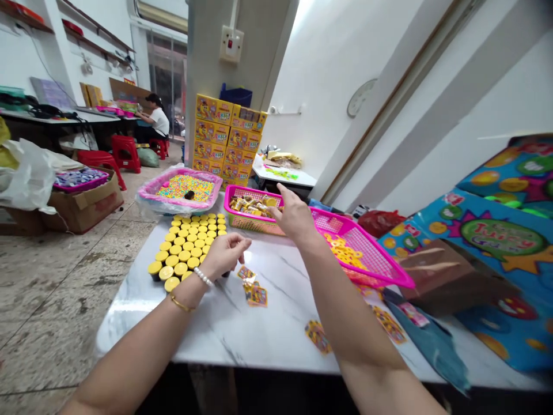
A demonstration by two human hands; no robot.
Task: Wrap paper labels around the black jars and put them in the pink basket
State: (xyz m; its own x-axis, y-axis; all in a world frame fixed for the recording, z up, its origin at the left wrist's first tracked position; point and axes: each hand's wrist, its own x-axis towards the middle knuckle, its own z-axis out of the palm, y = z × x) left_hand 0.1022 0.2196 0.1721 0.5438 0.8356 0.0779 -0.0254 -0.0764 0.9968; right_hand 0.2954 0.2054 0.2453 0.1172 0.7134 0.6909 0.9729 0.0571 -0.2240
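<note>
My left hand hovers over the white table beside rows of small dark jars with yellow lids. Its fingers are curled together, and whatever they may hold is hidden. Small printed yellow cards or stickers lie on the tabletop just right of it. Up at the near rim of a pink basket, my right hand has its forefinger and thumb apart, with nothing visible between them. That basket holds several small brown-and-yellow pieces, partly covered by the hand.
A second pink basket with yellow ring-like pieces stands right. Behind the jars is a plastic-lined pink tray of coloured beads. Yellow cartons are stacked beyond; blue printed boxes rise at right. A person sits far back.
</note>
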